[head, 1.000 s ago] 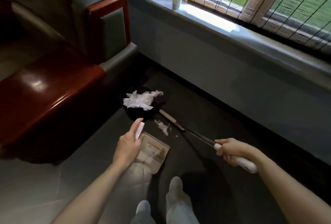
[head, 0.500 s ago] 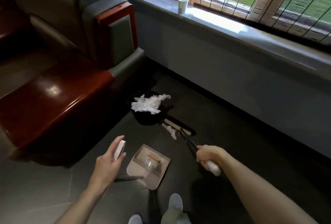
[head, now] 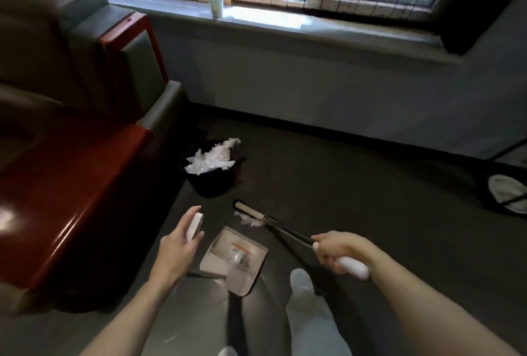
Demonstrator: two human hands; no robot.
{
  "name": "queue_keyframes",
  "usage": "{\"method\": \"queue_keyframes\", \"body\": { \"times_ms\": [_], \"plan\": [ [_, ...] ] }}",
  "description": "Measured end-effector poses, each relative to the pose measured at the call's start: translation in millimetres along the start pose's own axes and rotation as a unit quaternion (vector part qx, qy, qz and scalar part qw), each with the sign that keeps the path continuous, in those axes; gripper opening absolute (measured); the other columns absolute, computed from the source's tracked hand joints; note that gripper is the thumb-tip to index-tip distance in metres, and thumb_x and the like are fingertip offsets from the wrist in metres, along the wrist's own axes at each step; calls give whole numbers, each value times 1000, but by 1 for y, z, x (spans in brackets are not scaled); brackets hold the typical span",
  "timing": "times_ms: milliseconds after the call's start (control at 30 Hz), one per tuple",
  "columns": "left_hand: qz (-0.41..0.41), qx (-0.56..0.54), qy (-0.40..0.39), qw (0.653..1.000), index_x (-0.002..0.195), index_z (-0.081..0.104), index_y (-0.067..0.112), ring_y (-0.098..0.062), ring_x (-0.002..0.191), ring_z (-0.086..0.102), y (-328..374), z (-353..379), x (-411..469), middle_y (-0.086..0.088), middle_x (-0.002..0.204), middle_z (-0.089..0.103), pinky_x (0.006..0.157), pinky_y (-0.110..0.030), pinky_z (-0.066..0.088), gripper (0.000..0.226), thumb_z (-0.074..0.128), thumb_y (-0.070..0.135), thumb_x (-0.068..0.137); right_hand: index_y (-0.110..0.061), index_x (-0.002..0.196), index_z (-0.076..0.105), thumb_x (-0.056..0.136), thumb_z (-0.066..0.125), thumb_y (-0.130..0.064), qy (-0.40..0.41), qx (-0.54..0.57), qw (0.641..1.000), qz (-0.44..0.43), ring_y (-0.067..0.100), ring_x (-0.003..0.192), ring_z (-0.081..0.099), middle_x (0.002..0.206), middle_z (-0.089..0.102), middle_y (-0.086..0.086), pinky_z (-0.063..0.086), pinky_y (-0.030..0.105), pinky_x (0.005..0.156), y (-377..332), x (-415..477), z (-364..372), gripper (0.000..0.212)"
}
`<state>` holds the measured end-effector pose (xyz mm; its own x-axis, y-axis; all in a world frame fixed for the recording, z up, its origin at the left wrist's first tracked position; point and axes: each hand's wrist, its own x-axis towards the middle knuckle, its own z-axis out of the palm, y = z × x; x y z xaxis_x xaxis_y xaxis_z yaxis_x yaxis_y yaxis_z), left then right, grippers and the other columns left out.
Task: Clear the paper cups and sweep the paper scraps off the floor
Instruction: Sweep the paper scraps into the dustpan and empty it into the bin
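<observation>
Light, flimsy paper scraps (head: 251, 221), lying just beyond the dustpan (head: 242, 267) beside the broom head (head: 250, 211), are judged best swept gently, the broom handle (head: 353, 266) being gripped by the right hand (head: 339, 250), the dustpan handle (head: 194, 227) clasped by fingers of the left hand (head: 178, 251).

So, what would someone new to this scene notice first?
The white crumpled paper heaped on a dark bin, on the floor beside the armchair, stands out most. Nearer, the left hand holds a dustpan and the right hand grips a broom beside small paper scraps. A paper cup stands on the windowsill.
</observation>
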<state>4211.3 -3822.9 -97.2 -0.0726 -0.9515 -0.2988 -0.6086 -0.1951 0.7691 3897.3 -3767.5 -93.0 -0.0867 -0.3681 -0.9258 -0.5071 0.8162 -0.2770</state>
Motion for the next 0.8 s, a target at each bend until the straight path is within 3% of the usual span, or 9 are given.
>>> {"method": "queue_keyframes", "body": {
  "times_ms": [100,267,400,500,600,700,800],
  "plan": [
    [14,10,-22,1000,126,50,46,-17,86,60,-14,-20,-15,-6,106,63,77,-27,41,50,61,15,89,-29,125,48,83,41,4,25,147,989,15,6,35,38,43,44,-2,33,15,36,18,-27,28,54],
    [17,15,-36,999,126,50,47,-10,80,59,-31,-43,-33,-7,104,63,72,-24,41,49,61,16,90,-32,125,46,84,41,7,65,251,965,41,5,30,35,37,43,-2,31,12,33,44,-54,46,56],
    [25,30,-43,998,129,50,44,-12,82,59,-40,-55,-43,-7,106,64,75,-25,41,48,61,17,90,-14,126,53,81,43,6,81,255,961,72,8,34,35,46,40,0,32,14,36,56,-48,41,50],
    [30,43,-43,998,129,50,43,-14,79,61,-45,-61,-49,-8,103,65,72,-25,41,48,60,16,91,-10,90,57,83,41,4,91,247,961,81,9,33,36,45,39,1,32,15,36,64,-39,42,22],
    [28,36,-49,998,127,50,47,-21,80,63,-51,-65,-52,-7,98,66,65,-19,42,48,60,16,91,-6,66,51,80,43,2,104,221,966,86,14,35,39,46,42,5,34,21,41,60,-22,55,18],
    [23,27,-53,998,126,49,49,-25,82,63,-57,-68,-51,-6,96,66,66,-21,43,49,60,17,91,-4,72,54,73,46,1,76,214,970,85,16,41,43,50,45,7,37,24,45,35,-11,76,10],
    [28,34,-53,998,128,48,47,-19,80,62,-61,-71,-45,-6,99,66,66,-20,42,49,60,16,91,-6,71,50,75,43,2,32,258,961,90,13,39,42,46,42,4,37,21,41,3,-15,103,12]
  ]
}}
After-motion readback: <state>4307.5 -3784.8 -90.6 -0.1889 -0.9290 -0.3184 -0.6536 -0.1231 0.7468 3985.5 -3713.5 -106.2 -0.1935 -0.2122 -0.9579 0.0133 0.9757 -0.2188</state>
